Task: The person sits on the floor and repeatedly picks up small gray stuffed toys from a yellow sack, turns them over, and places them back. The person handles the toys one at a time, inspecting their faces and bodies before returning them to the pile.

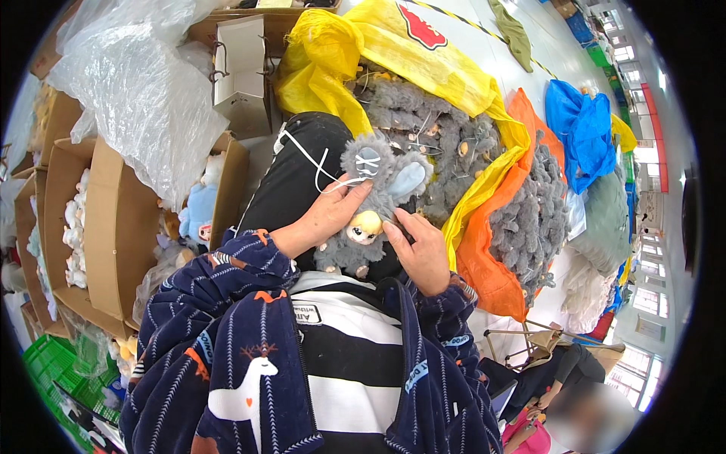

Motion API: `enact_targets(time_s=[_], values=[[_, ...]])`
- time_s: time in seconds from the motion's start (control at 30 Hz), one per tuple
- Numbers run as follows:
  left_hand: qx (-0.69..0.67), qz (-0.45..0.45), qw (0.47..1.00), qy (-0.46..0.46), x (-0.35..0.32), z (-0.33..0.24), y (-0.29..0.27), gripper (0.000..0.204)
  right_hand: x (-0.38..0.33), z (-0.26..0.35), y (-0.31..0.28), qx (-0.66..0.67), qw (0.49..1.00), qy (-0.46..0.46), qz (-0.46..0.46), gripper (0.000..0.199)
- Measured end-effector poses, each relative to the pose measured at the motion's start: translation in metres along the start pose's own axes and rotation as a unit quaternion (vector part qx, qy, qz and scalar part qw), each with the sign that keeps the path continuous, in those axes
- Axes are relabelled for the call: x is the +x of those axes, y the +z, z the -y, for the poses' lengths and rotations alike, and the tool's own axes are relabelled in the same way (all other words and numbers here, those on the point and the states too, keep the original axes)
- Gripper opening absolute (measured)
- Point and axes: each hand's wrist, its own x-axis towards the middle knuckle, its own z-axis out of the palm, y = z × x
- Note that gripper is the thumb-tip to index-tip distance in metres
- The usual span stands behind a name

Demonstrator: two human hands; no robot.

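Note:
A grey plush doll (349, 253) with long ears, yellow hair and a small doll face lies on my lap against black trousers. One ear (412, 180) shows a pale blue lining; the other is crossed by white lacing (367, 163), whose loose cord (308, 155) trails left over my thigh. My left hand (327, 216) grips the doll at the base of the laced ear, thumb up by the cord. With bent fingers, my right hand (420, 248) holds the right side of its head below the blue-lined ear. Some fingertips are hidden behind the fur.
Beyond my knees a yellow sack (488, 102) and an orange sack (484, 261) hold many grey plush pieces. Cardboard boxes (110, 234) with plush toys stand on the left, under clear plastic sheeting (140, 83). A green crate (64, 371) is lower left; another person (571, 371) sits lower right.

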Motion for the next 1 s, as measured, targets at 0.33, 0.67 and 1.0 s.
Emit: enact_targets(time_s=[0.33,0.67,1.0], values=[[-0.044,0.001,0.999,0.015,0.003,0.008,-0.002,0.038,-0.005,0.000,0.026,0.076,0.994,0.029,-0.075,0.030],[-0.003,-0.005,0.999,0.037,0.004,0.010,-0.004,0.040,-0.003,-0.007,0.012,0.154,0.987,0.038,-0.024,0.027],[-0.006,-0.006,0.999,0.037,0.004,0.010,-0.003,0.037,0.001,-0.002,0.008,0.081,0.996,0.018,-0.015,0.029]])
